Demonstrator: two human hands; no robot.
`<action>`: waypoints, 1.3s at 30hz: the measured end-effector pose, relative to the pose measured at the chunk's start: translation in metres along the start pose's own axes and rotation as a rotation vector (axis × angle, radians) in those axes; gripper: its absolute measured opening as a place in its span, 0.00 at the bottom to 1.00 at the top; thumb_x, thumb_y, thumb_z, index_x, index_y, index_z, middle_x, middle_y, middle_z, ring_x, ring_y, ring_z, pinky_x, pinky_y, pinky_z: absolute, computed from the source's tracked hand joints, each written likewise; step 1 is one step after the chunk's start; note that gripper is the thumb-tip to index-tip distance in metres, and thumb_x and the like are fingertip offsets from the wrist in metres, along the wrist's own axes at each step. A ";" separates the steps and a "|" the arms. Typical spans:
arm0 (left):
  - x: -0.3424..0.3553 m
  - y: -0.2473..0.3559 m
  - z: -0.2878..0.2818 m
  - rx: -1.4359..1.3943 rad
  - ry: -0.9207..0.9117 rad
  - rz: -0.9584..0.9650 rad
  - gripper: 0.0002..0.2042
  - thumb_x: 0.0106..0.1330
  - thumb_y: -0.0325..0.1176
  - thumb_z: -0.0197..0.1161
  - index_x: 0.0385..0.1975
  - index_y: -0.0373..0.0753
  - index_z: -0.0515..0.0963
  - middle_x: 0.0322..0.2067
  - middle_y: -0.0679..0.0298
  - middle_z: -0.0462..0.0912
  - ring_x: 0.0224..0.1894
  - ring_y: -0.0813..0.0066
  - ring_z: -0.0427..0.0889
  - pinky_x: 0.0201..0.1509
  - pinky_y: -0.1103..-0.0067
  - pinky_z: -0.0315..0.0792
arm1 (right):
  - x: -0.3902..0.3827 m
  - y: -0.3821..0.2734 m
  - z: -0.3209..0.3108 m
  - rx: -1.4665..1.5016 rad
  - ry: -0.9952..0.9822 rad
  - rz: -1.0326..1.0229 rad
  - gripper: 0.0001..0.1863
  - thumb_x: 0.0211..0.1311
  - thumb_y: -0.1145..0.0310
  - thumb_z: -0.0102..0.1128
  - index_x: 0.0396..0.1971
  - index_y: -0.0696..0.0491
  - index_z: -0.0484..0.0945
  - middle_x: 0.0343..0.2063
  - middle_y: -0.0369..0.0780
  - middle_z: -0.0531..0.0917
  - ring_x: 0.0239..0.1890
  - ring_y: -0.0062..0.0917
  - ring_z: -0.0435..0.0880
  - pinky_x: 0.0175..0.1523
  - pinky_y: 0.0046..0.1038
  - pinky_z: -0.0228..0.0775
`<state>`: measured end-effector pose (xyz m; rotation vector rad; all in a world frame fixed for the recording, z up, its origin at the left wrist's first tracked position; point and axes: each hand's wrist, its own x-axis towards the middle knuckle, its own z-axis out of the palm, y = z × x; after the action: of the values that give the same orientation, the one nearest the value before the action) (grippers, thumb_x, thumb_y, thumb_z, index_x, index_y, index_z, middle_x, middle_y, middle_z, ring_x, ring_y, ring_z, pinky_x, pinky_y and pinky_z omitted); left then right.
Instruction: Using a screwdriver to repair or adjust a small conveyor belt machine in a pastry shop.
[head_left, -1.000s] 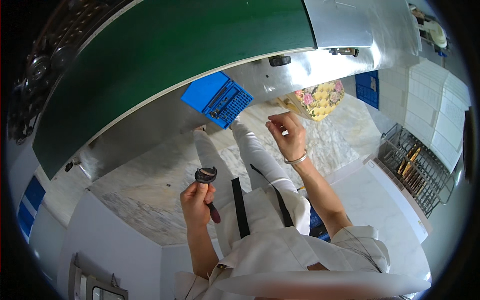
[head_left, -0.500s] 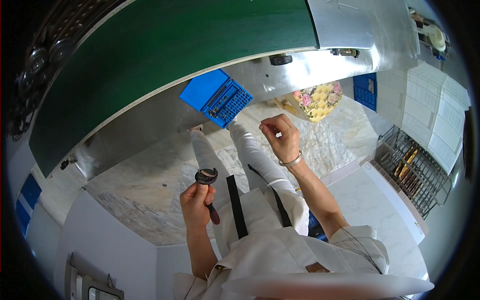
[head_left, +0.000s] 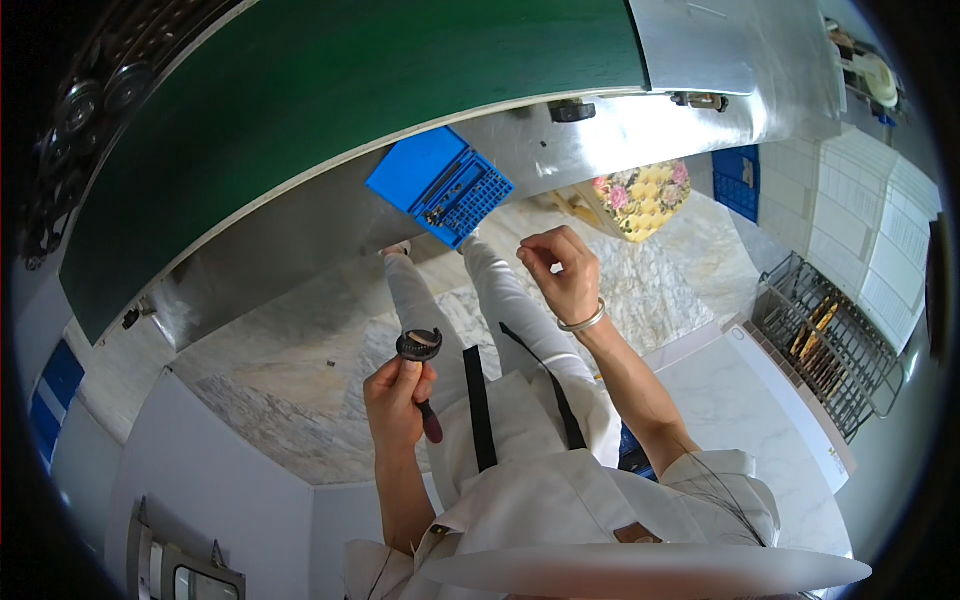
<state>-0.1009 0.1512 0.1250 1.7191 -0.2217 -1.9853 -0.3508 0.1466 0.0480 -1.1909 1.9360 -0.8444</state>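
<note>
My left hand [head_left: 397,405] is closed around a dark tool [head_left: 419,345] with a round, ribbed-looking head standing above the thumb. The reddish-brown end of its handle shows below the fingers; its exact kind cannot be told. Level with my chest to the right, my right hand [head_left: 562,272] has thumb and fingertips drawn together in a pinch. Anything between those fingertips is too small to make out. Beyond both hands lies an open blue plastic case [head_left: 440,186], with rows of small slots and several tiny metal pieces in its near half.
A green-topped bench [head_left: 400,50] with a pale edge spans the far side, above a metal surface [head_left: 640,145]. At right stand a flower-patterned padded stool [head_left: 645,200] and a wire rack [head_left: 828,345]. Marble-patterned flooring [head_left: 290,400] lies below.
The view has shifted slightly. My left hand, with the tool, has risen a little and the tool's head has turned slightly. My right hand keeps its pinch.
</note>
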 end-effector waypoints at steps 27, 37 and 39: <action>-0.015 0.000 -0.009 -0.043 0.038 0.023 0.11 0.65 0.33 0.59 0.26 0.30 0.76 0.20 0.64 0.74 0.19 0.84 0.62 0.23 0.85 0.56 | 0.084 -0.052 0.024 -0.495 -0.261 -0.483 0.05 0.45 0.71 0.65 0.26 0.51 0.82 0.28 0.37 0.79 0.26 0.31 0.81 0.30 0.29 0.76; -0.022 0.007 -0.018 -0.110 0.067 0.043 0.11 0.65 0.33 0.59 0.28 0.30 0.76 0.21 0.62 0.75 0.19 0.83 0.62 0.23 0.85 0.56 | 0.092 -0.053 0.025 -0.650 -0.392 -0.712 0.03 0.47 0.71 0.56 0.24 0.53 0.76 0.30 0.41 0.77 0.24 0.33 0.82 0.28 0.32 0.76; -0.022 0.006 -0.022 -0.115 0.050 0.063 0.11 0.65 0.33 0.59 0.28 0.30 0.76 0.22 0.62 0.75 0.19 0.83 0.62 0.23 0.85 0.57 | 0.087 -0.052 0.027 -0.661 -0.346 -0.682 0.03 0.49 0.71 0.56 0.23 0.54 0.75 0.29 0.43 0.77 0.24 0.33 0.82 0.27 0.32 0.76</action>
<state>-0.0766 0.1603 0.1430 1.6664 -0.1395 -1.8710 -0.3336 0.0431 0.0560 -2.2953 1.5525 -0.2453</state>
